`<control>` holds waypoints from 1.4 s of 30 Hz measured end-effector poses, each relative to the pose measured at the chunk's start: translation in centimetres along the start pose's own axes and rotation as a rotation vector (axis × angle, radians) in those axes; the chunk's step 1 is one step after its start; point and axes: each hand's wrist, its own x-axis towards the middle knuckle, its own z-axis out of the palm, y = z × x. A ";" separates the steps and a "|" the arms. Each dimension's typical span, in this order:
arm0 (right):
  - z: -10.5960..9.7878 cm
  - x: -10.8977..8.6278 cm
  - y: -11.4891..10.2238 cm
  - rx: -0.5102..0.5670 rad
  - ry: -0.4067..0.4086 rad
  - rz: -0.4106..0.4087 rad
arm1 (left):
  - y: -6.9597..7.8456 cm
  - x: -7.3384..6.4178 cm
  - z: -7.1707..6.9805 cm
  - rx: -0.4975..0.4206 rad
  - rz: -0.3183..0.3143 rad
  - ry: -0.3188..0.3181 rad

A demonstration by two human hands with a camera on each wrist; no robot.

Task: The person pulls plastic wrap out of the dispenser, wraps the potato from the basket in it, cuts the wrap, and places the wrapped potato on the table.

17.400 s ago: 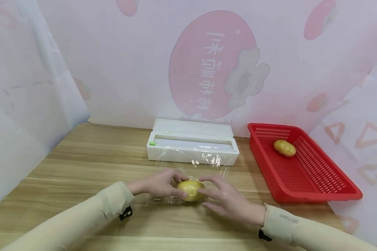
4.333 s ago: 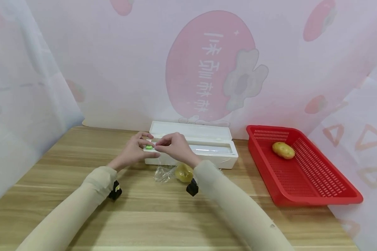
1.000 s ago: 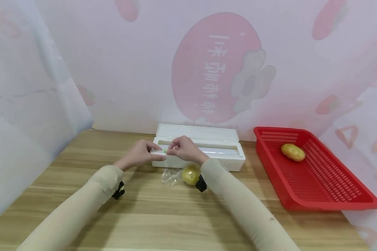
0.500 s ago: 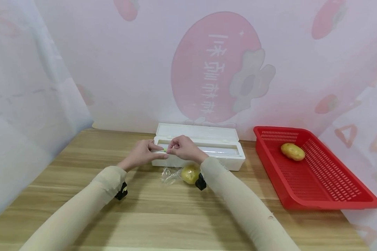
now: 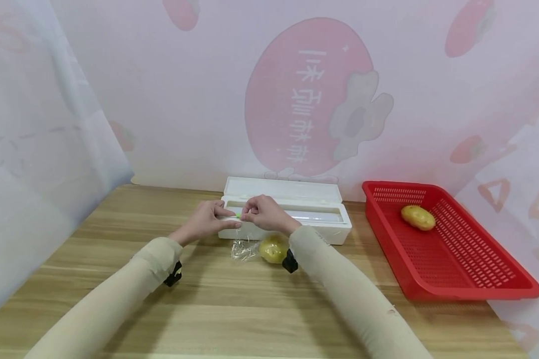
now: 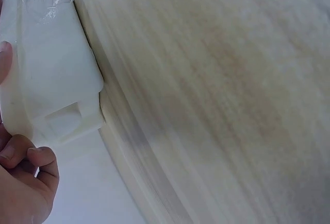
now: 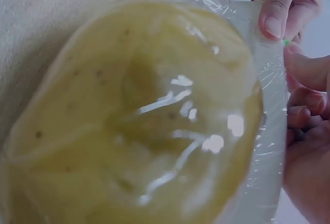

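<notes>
A white cling film box (image 5: 314,232) with its lid raised stands at the back of the table, a film roll (image 5: 314,216) inside. My left hand (image 5: 202,222) grips the box's left front edge, thumb on the front face. Beside it, my right hand (image 5: 266,214) pinches the small green slider (image 5: 238,215) on the front rail, mostly hidden by the fingers. A yellow potato (image 5: 272,249) covered in clear film lies before the box, under my right wrist. Bunched film (image 5: 243,250) sticks out on its left. The right wrist view shows the film tight and shiny over the potato (image 7: 134,116).
At the right stands a red perforated basket (image 5: 395,259) with one bare potato (image 5: 417,218) in it. The wooden table (image 5: 224,309) ends against a printed cloth backdrop (image 5: 184,99) behind the box.
Earliest, both hands were at the potato, film stretched from the box. Later they moved to the box's left end. Since then the slider has shifted slightly right; the last second shows little movement.
</notes>
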 end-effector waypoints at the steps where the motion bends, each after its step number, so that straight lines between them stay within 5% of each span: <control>1: 0.1 0.0 0.0 -0.007 -0.001 -0.004 | 0.0 -0.1 0.0 0.003 0.001 0.000; 13: -0.1 -0.4 0.2 -0.016 0.007 -0.022 | 0.4 -0.2 0.1 0.057 0.064 0.000; 26: 0.4 -0.9 0.3 0.136 0.075 0.017 | 0.4 0.0 0.0 0.037 0.063 -0.029; 42: -0.1 -1.3 0.6 0.017 0.067 0.000 | 0.3 0.0 0.1 0.093 0.120 0.003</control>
